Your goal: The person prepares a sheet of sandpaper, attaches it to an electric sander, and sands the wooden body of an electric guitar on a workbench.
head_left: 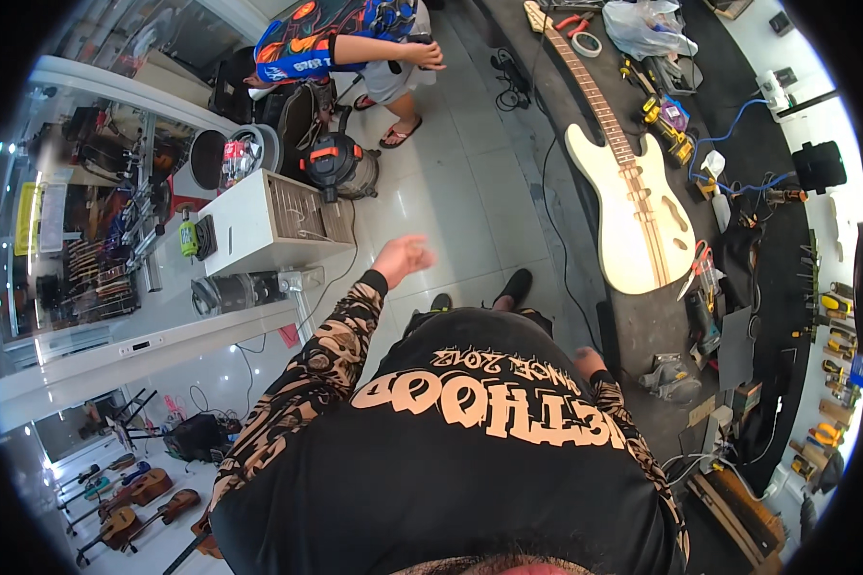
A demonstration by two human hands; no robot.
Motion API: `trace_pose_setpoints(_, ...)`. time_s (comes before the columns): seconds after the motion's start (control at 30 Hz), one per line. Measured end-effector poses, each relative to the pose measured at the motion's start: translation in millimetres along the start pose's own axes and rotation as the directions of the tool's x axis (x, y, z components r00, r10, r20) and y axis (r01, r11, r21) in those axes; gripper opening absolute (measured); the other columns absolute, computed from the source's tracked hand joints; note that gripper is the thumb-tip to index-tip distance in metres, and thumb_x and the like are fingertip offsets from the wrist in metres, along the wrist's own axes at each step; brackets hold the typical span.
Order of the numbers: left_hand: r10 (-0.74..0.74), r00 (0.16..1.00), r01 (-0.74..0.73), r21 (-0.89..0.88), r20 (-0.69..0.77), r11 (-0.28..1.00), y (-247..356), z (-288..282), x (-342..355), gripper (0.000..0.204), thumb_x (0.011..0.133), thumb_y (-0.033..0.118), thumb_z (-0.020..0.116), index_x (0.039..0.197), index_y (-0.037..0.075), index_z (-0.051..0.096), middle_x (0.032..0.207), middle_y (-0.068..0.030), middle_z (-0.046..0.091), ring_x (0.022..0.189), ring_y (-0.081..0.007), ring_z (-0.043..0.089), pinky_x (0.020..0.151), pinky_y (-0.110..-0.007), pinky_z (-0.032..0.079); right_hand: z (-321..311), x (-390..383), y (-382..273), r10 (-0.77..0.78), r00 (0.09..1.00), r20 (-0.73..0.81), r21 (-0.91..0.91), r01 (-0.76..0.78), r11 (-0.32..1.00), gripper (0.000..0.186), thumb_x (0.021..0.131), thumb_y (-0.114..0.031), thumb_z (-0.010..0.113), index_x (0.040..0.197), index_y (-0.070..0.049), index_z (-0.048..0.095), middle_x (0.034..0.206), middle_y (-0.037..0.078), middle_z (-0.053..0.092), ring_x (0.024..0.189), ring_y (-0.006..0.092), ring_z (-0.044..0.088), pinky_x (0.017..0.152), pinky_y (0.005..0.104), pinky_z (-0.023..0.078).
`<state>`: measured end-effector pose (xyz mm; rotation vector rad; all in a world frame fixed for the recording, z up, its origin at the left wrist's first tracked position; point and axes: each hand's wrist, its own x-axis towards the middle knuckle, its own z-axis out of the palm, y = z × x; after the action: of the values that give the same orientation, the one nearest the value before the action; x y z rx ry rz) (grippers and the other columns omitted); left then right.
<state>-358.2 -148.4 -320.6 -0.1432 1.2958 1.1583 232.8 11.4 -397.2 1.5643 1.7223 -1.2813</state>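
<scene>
A clear plastic bag (pixel 648 27) (contents unclear) lies on the dark workbench (pixel 633 326) beyond the unfinished guitar (pixel 633 216); left hand (pixel 402 257) open, holding nothing, raised over the floor; right hand (pixel 590 362) near the bench edge, grip unclear

Dark counter (pixel 642 326) has an unfinished cream guitar body (pixel 642 216) lying flat on it. Pliers (pixel 700 266), a yellow drill (pixel 669 129) and cables scattered around it.

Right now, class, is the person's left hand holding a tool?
No. The left hand is raised empty, open over the tiled floor, apart from the unfinished guitar body.
</scene>
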Motion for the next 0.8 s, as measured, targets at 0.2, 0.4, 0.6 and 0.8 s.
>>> trace_pose_setpoints(0.2,0.332,0.838,-0.209,-0.307,0.433,0.928,60,23,-52,0.061,0.108,-0.009,0.054,0.167,-0.005,0.039,0.171,-0.0254,0.05,0.158,-0.0357,0.053,0.137,-0.048,0.041,48,-33,37,-0.002,0.996,-0.093,0.145,0.015,0.989,0.036,0.097,-0.008,0.079,0.131,0.003,0.072,0.104,0.015,0.082,0.089,0.027,0.081,0.079,0.0427,0.067)
trace_pose_setpoints(0.4,0.252,0.936,-0.264,0.018,0.244,0.964,50,-77,-43,0.033,0.112,0.009,0.07,0.142,-0.001,0.063,0.118,-0.013,0.076,0.093,-0.0162,0.072,0.081,-0.03,0.061,80,-70,-100,0.017,0.948,-0.319,0.285,0.078,0.955,0.035,0.112,-0.023,0.064,0.092,0.004,0.072,0.079,0.017,0.072,0.063,0.0299,0.07,0.065,0.0427,0.061)
trace_pose_setpoints(0.6,0.217,0.953,-0.287,0.851,0.21,0.44,-29,-107,-7,0.027,0.101,0.008,0.071,0.128,0.008,0.073,0.104,-0.0108,0.076,0.084,-0.0183,0.07,0.07,-0.036,0.059,102,-92,-75,-0.326,0.783,-0.529,-0.01,0.379,0.926,0.031,0.111,-0.024,0.06,0.107,0.002,0.074,0.093,0.022,0.075,0.088,0.0323,0.075,0.084,0.0473,0.057)
trace_pose_setpoints(0.8,0.043,0.997,-0.058,0.967,0.071,-0.248,-50,-263,-37,0.048,0.087,0.008,0.079,0.134,0.006,0.075,0.122,-0.0182,0.077,0.104,-0.0318,0.077,0.094,-0.045,0.064,191,-76,-55,-0.177,0.88,-0.44,0.083,0.236,0.968,0.034,0.096,-0.003,0.072,0.13,-0.009,0.07,0.115,0.021,0.079,0.111,0.0434,0.076,0.098,0.0526,0.06)
